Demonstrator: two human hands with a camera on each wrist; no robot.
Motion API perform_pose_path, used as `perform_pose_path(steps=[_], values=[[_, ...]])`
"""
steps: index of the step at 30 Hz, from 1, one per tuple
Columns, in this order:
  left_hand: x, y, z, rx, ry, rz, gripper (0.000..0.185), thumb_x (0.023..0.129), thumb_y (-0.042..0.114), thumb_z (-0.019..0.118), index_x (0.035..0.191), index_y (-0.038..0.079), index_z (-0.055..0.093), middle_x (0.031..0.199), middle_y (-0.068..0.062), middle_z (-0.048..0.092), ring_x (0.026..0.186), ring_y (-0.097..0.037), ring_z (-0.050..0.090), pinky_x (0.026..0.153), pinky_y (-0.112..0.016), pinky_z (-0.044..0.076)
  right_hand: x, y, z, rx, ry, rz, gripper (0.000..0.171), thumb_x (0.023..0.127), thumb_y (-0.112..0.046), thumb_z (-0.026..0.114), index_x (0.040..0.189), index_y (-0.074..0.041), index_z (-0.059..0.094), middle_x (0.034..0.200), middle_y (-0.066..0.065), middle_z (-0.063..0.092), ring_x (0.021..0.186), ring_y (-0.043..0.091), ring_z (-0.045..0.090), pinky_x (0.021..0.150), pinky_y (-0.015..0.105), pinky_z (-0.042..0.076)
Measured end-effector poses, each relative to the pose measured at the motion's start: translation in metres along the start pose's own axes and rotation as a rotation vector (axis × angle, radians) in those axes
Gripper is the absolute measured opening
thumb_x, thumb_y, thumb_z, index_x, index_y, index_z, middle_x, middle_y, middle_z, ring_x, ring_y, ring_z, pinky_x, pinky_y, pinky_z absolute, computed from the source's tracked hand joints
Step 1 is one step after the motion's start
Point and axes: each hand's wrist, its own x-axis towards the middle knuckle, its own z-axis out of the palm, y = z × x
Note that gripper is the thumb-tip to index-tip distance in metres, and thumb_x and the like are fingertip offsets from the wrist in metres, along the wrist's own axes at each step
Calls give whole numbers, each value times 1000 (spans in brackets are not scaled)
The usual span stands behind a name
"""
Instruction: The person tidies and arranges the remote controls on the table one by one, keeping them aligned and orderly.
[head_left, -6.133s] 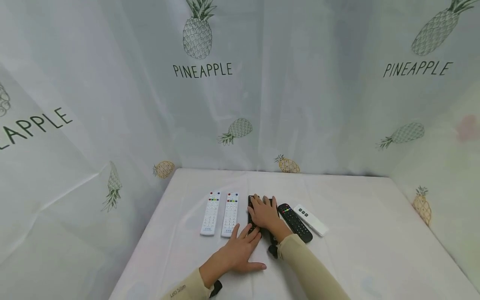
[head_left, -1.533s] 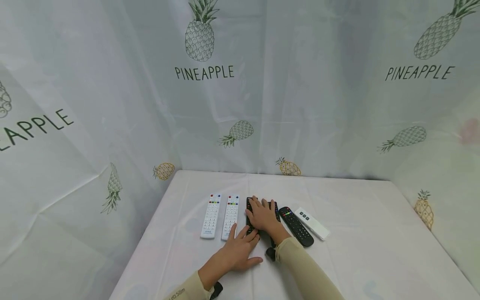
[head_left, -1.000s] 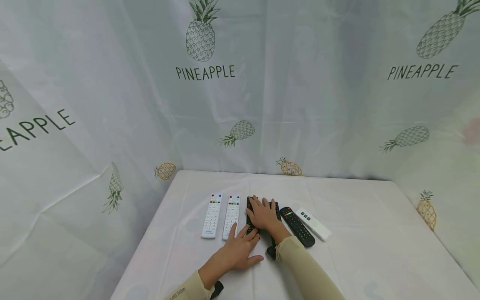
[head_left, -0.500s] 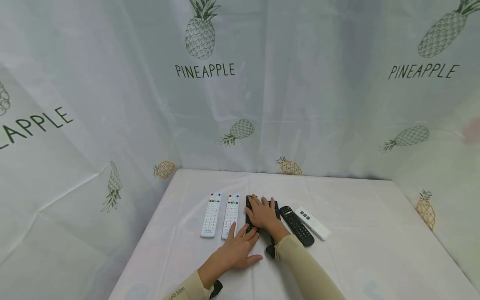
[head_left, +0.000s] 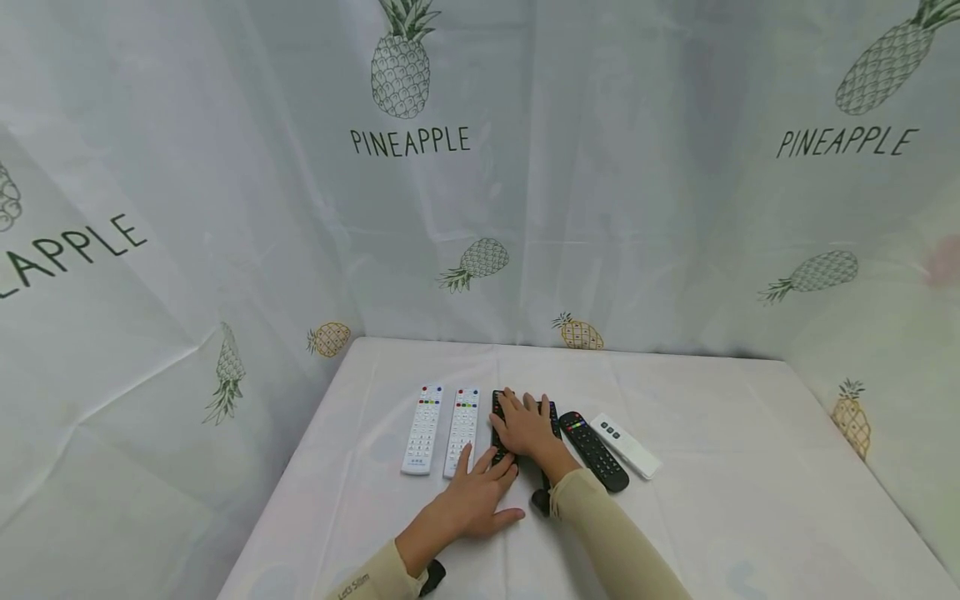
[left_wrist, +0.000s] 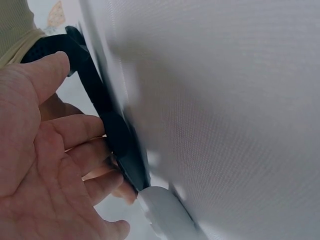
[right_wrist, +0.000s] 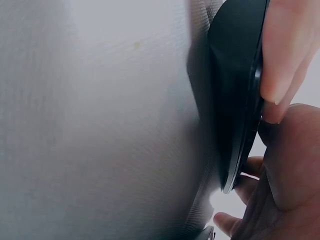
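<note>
- Head view: the right hand [head_left: 528,429] lies flat, fingers spread, on two black remotes [head_left: 498,417] in the middle of a row on the white table [head_left: 712,467]. The left hand [head_left: 476,500] lies flat, its fingertips touching the near end of one black remote.
- Two white remotes [head_left: 441,427] lie to the left.
- Left wrist view: straight fingers [left_wrist: 75,137] rest against a black remote's [left_wrist: 112,132] edge.
- Right wrist view: fingertips [right_wrist: 280,55] press a black remote [right_wrist: 235,90].

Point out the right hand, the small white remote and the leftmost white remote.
right hand [head_left: 529,430], head view, back of hand.
small white remote [head_left: 628,447], head view, mid body.
leftmost white remote [head_left: 422,429], head view, keypad middle.
</note>
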Motion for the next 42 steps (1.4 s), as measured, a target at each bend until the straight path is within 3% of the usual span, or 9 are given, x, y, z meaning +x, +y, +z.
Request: perform_pose_path(steps=[27, 42], values=[[-1, 1, 0, 0, 21, 5, 70, 96, 64, 45, 150, 19, 44, 160, 3, 34, 151, -29, 25, 116, -66, 16, 0, 2, 1, 27, -7, 0, 61, 104, -52, 35, 154, -18, 35, 163, 4, 29, 148, 40, 27, 118, 66, 7], [-1, 2, 2, 21, 46, 11, 69, 97, 63, 44, 150, 18, 45, 159, 2, 36, 150, -29, 26, 116, -66, 16, -2, 3, 3, 36, 34, -16, 60, 104, -51, 36, 153, -16, 38, 161, 5, 33, 146, 41, 30, 117, 67, 10]])
